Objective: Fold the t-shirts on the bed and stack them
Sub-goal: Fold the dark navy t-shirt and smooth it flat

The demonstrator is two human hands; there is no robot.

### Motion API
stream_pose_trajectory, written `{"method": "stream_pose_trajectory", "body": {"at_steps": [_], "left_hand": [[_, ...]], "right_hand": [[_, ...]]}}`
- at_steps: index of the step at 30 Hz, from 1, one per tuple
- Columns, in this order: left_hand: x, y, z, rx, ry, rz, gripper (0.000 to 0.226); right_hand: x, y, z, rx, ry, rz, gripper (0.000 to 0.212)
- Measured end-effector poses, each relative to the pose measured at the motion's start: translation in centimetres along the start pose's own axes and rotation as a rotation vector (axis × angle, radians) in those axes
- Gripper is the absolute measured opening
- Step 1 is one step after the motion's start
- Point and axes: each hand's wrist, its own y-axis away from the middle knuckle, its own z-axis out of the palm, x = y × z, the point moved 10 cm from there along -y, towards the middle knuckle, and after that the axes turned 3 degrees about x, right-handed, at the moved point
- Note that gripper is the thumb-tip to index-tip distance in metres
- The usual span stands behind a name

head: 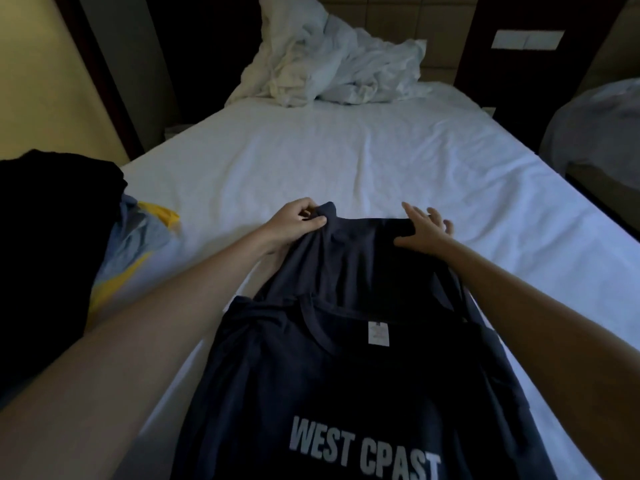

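One navy t-shirt lies in front of me on the white sheet of the bed, print side up, white lettering near the bottom edge of view, a small white label inside the collar. Its far part is folded over toward me, so a straight dark edge runs between my two hands.

My left hand: fingers curled and pressed together, pinching a bunched corner of the navy fabric at the far left of that fold, lifted slightly off the sheet.

My right hand: fingers spread, palm down, resting flat over the far right corner of the fold, fingertips reaching past the cloth onto the sheet.

Both forearms, bare, run in from the lower corners of view on either side of the shirt.

To my left, near the bed's edge: a light blue and yellow garment, crumpled, partly under a black garment heaped beside it. Neither touches the navy shirt.

At the head of the bed: a rumpled white duvet, piled against a padded headboard.

Far right: the corner of a second bed, grey in the dim light.
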Motion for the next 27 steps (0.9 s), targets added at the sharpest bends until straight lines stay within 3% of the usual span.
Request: {"method": "stream_pose_trajectory", "body": {"at_steps": [3, 6, 8, 11, 13, 17, 19, 21, 24, 27], "left_hand": [[0.3, -0.4, 0.0, -0.027, 0.001, 0.035, 0.020], [0.5, -0.3, 0.5, -0.141, -0.045, 0.055, 0.012], [0.7, -0.3, 0.2, -0.196, -0.036, 0.041, 0.007], [1.5, -0.7, -1.3, -0.170, -0.060, 0.036, 0.024], [2.0, -1.1, -2.3, -0.130, -0.036, 0.049, 0.029], [3.5, -0.4, -3.1, -0.142, 0.204, 0.017, 0.012], [4.6, -0.2, -3.5, -0.133, 0.341, 0.024, 0.033], [5.7, 0.4, -2.9, -0.215, 0.352, 0.035, 0.038], [6.3, 1.7, -0.5, -0.426, -0.099, 0.035, 0.017], [4.6, 2.5, -0.3, -0.575, -0.636, -0.030, 0.027]], "right_hand": [[0.4, -1.4, -0.1, -0.047, -0.012, -0.014, 0.059], [0.3, -1.3, -1.4, 0.028, 0.000, -0.059, 0.028], [0.3, -0.9, -2.8, 0.139, -0.041, -0.093, 0.020], [1.0, -0.2, -5.0, 0.284, -0.221, -0.066, 0.021], [1.7, -0.3, -5.5, 0.288, -0.360, -0.026, 0.022], [1.9, 0.5, -6.8, 0.299, -0.502, -0.019, 0.027], [1.7, 1.3, -7.7, 0.315, -0.549, -0.034, 0.028], [0.9, 2.0, -8.4, 0.298, -0.597, -0.078, 0.024], [0.0, 2.9, -9.6, 0.267, -0.650, -0.122, 0.021], [-0.3, 3.7, -11.0, 0.235, -0.571, -0.158, 0.023]]}}
